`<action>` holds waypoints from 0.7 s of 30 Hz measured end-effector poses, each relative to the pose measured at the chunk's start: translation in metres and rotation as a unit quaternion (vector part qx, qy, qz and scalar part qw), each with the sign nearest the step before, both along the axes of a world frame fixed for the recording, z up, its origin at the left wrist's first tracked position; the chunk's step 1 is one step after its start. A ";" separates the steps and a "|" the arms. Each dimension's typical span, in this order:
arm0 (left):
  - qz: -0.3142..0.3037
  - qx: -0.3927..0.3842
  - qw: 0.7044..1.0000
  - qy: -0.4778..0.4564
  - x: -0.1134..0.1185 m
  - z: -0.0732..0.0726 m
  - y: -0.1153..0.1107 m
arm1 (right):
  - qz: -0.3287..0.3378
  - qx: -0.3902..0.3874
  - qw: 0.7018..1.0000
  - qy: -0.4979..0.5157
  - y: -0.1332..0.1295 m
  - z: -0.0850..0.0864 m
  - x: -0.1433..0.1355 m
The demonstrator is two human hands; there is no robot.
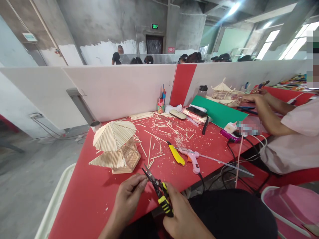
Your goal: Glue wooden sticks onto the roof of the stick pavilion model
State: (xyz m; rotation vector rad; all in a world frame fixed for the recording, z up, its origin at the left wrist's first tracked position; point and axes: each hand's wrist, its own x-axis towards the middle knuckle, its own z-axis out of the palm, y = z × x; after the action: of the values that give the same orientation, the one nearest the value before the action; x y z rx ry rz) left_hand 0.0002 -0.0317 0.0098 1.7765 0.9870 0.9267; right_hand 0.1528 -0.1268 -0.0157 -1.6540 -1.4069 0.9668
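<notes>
My right hand [178,207] is wrapped around the black and yellow handles of a pair of pliers [156,186], whose long jaws are spread apart and point up and left. Close beside the jaws, my left hand [131,192] is closed in a pinch; what sits between its fingertips is too small to make out. Just beyond my hands stands a small model pavilion [114,146] built of thin wooden sticks, with a pointed upper roof and a lower roof flaring left.
Loose sticks [150,151] and chips litter the red table [82,196]. Right of them lie a yellow utility knife [175,154] and a pink glue gun [193,159] with its cord. Farther back are a phone [196,111] and a green board [216,111]. A co-worker's arm [267,113] reaches in at right.
</notes>
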 end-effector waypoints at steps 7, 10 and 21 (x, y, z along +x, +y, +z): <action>0.010 -0.067 0.998 -0.012 0.001 -0.005 0.003 | 0.010 -0.002 0.999 0.046 0.002 0.007 0.002; 0.021 -0.098 0.995 -0.019 0.001 -0.008 0.003 | 0.036 -0.038 0.990 0.135 0.001 0.016 0.005; 0.009 -0.172 0.984 -0.042 0.002 -0.013 0.004 | 0.067 -0.087 0.968 0.225 -0.003 0.014 0.008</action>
State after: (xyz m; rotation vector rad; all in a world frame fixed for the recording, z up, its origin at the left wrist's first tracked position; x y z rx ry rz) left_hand 0.0022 -0.0279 -0.0034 1.4295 1.0404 0.7815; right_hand 0.1610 -0.1295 -0.0013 -1.3537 -1.1578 1.4739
